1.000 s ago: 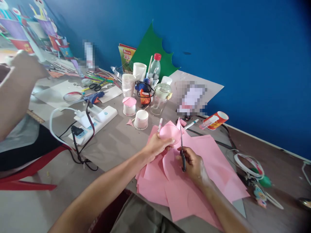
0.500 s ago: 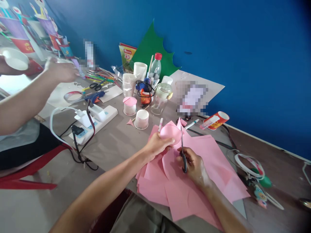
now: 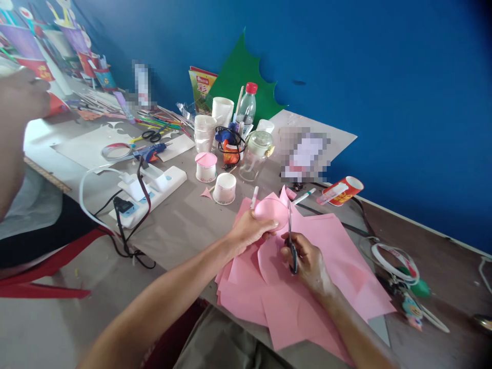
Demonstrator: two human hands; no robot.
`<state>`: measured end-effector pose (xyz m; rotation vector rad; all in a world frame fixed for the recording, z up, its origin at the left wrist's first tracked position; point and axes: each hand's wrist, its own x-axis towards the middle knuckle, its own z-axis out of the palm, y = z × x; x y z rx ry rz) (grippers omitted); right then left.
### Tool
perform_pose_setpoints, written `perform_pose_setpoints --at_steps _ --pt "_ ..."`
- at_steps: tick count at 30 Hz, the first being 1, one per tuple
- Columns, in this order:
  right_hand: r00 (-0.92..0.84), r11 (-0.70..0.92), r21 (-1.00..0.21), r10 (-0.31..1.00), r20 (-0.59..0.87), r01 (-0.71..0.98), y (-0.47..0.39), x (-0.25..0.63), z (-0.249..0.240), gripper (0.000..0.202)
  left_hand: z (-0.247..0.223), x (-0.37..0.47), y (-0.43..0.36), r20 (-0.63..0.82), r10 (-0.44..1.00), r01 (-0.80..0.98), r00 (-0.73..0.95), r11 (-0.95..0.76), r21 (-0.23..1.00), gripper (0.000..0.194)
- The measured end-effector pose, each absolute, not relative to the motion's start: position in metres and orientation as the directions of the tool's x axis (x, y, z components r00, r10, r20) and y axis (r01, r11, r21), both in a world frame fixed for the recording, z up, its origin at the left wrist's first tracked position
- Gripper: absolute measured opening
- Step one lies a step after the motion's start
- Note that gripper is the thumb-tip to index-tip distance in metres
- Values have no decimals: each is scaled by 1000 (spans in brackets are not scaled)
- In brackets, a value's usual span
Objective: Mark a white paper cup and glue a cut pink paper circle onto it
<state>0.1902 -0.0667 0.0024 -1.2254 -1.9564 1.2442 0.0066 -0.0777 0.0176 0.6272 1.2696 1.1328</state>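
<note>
My left hand (image 3: 251, 227) pinches a rounded pink paper piece (image 3: 271, 211) between thumb and fingers. My right hand (image 3: 306, 261) is closed round the dark handles of a pair of scissors (image 3: 291, 236), whose blades point up along the right edge of that piece. Beneath both hands lie several overlapping pink paper sheets (image 3: 326, 287). Behind my left hand stand a white paper cup (image 3: 224, 188) and another cup topped with a pink disc (image 3: 206, 160). A white marker (image 3: 254, 197) sits by the paper's back edge.
At the left, another person's hand (image 3: 28, 92) reaches over the table. A white power strip (image 3: 154, 200) with cables lies left of the cups. Further back stand a glass jar (image 3: 255, 156) and a red-capped bottle (image 3: 248, 105). A red cup (image 3: 343, 190) lies at the right.
The other person's arm has swung left, away from the middle of the table. My hands, the round piece and the scissors have barely shifted.
</note>
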Motion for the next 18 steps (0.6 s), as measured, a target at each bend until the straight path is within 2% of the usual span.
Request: perform_pose_setpoints --at_steps 18 --pt "-459 188 -877 888 -40 441 -67 191 1 31 23 7 -79 -400 912 -297 -93 358 885 13"
